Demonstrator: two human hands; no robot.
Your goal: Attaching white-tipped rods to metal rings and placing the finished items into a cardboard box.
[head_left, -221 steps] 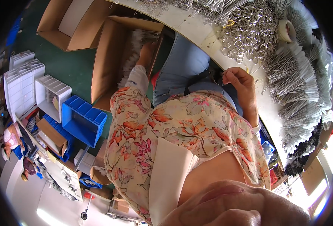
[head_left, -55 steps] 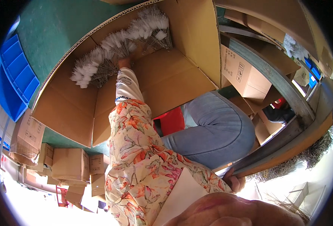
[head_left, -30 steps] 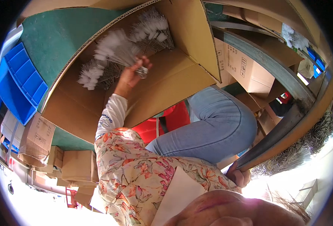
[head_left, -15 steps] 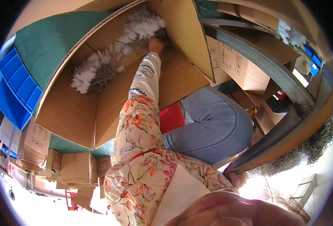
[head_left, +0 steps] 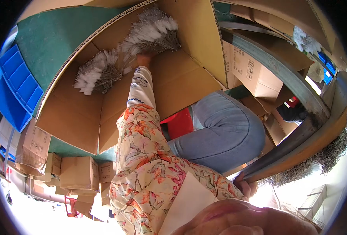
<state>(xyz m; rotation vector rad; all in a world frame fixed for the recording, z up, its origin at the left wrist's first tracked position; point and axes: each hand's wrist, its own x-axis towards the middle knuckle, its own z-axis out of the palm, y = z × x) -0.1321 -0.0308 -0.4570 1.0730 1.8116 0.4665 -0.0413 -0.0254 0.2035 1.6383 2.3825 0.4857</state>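
My left hand (head_left: 144,60) reaches deep into a large open cardboard box (head_left: 69,121). It is at the near edge of a middle cluster of thin wire brushes with white bristles (head_left: 129,49); its fingers are hidden, so any grip cannot be made out. One pile of the same brushes (head_left: 97,72) lies to the left, wire ends toward the middle. Another pile (head_left: 156,31) is fanned out at the far right inside the box. At the lower right, my right hand (head_left: 245,185) has its fingers curled round the edge of a table (head_left: 283,160).
Blue plastic bins (head_left: 18,92) stand at the left on the green floor (head_left: 63,33). Closed cartons (head_left: 79,174) sit at the lower left, more cartons (head_left: 252,72) at the right. A metal table leg (head_left: 277,64) slants beside the box. Tangled wire (head_left: 318,158) lies on the table.
My left hand has moved left and nearer, from the far right brush pile to the middle cluster. That right pile now lies fully in sight. My right hand has stayed on the table edge.
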